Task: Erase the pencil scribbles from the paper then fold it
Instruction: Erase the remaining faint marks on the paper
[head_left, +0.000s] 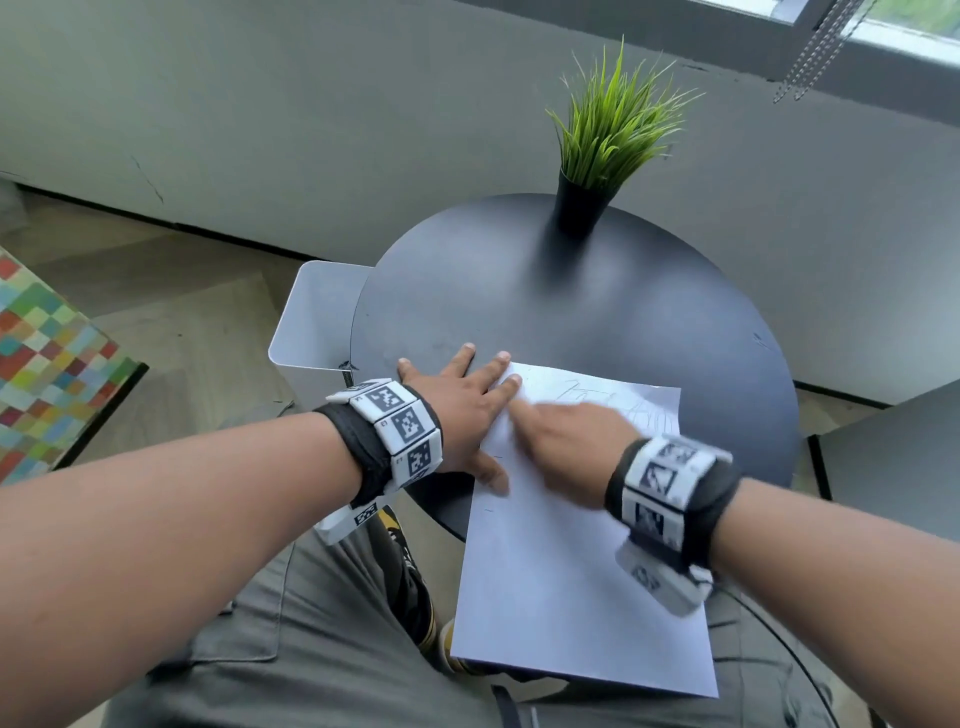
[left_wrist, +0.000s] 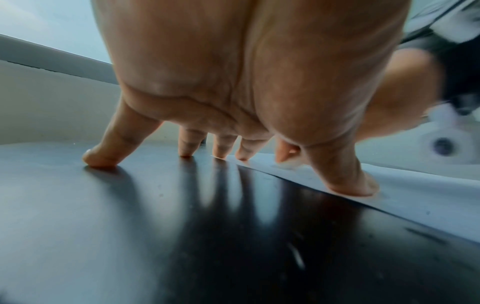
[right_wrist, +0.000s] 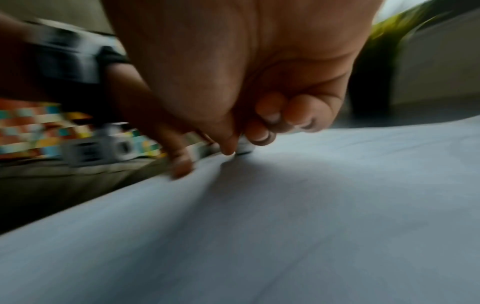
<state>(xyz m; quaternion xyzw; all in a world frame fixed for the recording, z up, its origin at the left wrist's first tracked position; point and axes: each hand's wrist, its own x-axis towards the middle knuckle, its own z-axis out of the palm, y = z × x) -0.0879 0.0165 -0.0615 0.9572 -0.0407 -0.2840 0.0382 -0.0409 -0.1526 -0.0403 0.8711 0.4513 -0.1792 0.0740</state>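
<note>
— Round black table (head_left: 597, 312), potted grass (head_left: 613, 130) at the far edge. Where's the paper (head_left: 571, 571)?
— Near edge, overhanging the lap, pencil scribbles (head_left: 623, 405) at its far end.
— Hands?
— Left hand (head_left: 457, 405) flat, fingers spread, pinning the sheet's left corner. Right hand (head_left: 566, 441), blurred, fingers curled pinching a small white eraser (right_wrist: 244, 147) against the paper.

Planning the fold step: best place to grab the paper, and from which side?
Take the paper by its near edge, coming from the person's side. That end overhangs the round table unsupported, so fingers can slip under it. The far end lies flat, pinned by the left hand.
</note>
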